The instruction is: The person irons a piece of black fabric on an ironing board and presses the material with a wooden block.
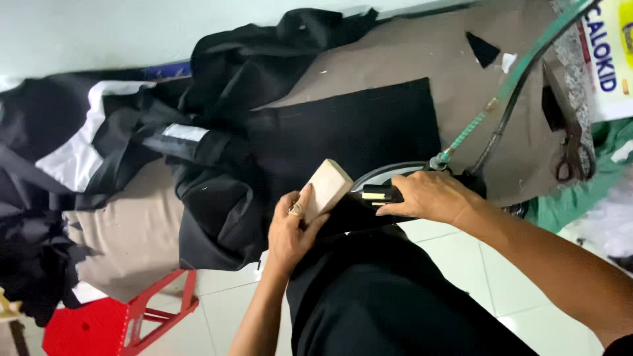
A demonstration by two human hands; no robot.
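Left hand (289, 231) fingers grip pale wooden block (328, 186); right hand (430, 196) fingers closed on black steam iron (382, 195). Risk: hot sole just beside left fingertips, possible burn.

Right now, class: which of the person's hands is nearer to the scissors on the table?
Right. The right hand grips the iron beside the hose, closer to the scissors; the left hand holds a wooden block farther away.

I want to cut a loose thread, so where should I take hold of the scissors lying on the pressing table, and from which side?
Grip the scissors by the looped handles, which point toward the table's front edge, nearest the person. The blades lie flat, pointing away toward the wall, and the green hose runs beside them, so probably come in from the edge side. The right hand on the iron is closest.
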